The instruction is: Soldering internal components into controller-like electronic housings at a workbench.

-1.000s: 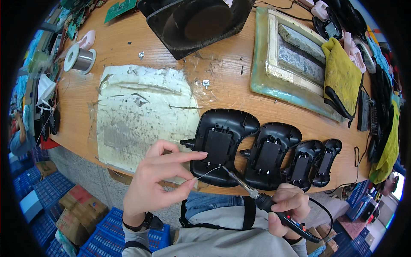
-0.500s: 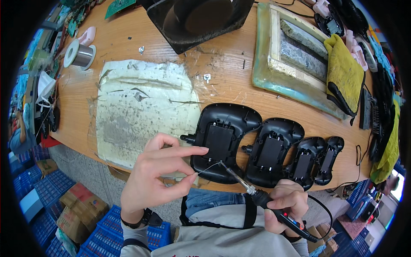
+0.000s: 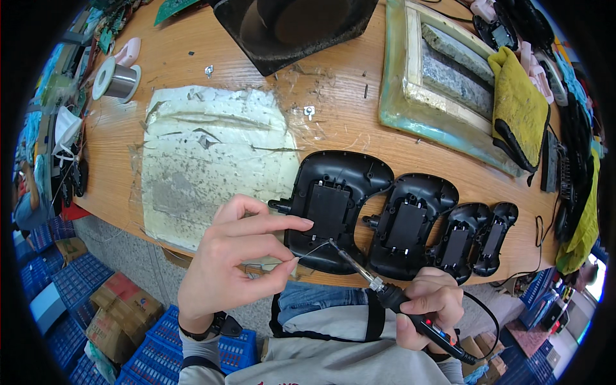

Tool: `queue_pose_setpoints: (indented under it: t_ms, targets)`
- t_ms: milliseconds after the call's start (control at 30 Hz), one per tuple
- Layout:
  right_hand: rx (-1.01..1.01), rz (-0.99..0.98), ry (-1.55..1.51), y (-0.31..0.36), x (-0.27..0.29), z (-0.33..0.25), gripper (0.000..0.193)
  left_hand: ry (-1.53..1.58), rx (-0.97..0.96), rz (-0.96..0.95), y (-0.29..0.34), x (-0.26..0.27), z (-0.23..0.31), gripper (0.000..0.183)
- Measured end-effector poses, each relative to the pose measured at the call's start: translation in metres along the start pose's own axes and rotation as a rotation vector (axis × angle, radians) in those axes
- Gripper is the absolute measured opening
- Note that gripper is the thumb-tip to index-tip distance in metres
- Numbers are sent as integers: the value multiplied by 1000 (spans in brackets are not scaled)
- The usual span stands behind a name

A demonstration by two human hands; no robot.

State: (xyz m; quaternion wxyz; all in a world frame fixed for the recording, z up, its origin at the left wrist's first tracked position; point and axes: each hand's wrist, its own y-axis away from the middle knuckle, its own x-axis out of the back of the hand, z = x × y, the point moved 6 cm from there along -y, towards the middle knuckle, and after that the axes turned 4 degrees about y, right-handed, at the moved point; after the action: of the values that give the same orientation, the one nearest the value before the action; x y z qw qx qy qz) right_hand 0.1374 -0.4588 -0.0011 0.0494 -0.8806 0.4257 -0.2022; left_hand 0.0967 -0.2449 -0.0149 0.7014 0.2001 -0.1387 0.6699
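Note:
My right hand [image 3: 431, 307] grips a soldering iron [image 3: 393, 296], its tip slanting up to the lower part of the leftmost black plastic housing [image 3: 314, 251]. Between thumb and finger, my left hand [image 3: 240, 260] pinches thin solder wire [image 3: 312, 251], which curves across to the iron's tip. The left index finger is stretched out and touches the edge of the housing's rectangular battery compartment [image 3: 328, 212]. To the right lie more black housings of the same kind: a second housing [image 3: 403, 228], a third housing [image 3: 457, 244] and a fourth housing [image 3: 493, 239], partly overlapping.
A stained pale sheet [image 3: 212, 167] is taped to the wooden table. A solder spool [image 3: 117, 81] stands at the upper left. A dark square hood [image 3: 295, 32] is at the back. A framed tray [image 3: 401, 109] with a yellow cloth [image 3: 523, 106] sits at right. Blue crates [image 3: 160, 350] are below.
Both hands, the iron and the solder wire keep nearly the same position at the leftmost housing. The whole view has shifted slightly.

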Motion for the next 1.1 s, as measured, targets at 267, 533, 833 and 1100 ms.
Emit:
queue_pose_setpoints:
  t_ms: [267,533,833,1100]
  targets:
    - [92,118,-122,10,29,1,25,-14,45,91,5,16,3,6]
    - [-258,509,77,34,71,4,30,-56,-37,119,-29,-12,34,7]
    - [23,466,97,15,73,11,20,-153,-39,42,-61,-44,41,7]
    - [-45,344,209,-4,70,12,19,-147,-14,14,-64,-45,37,7]
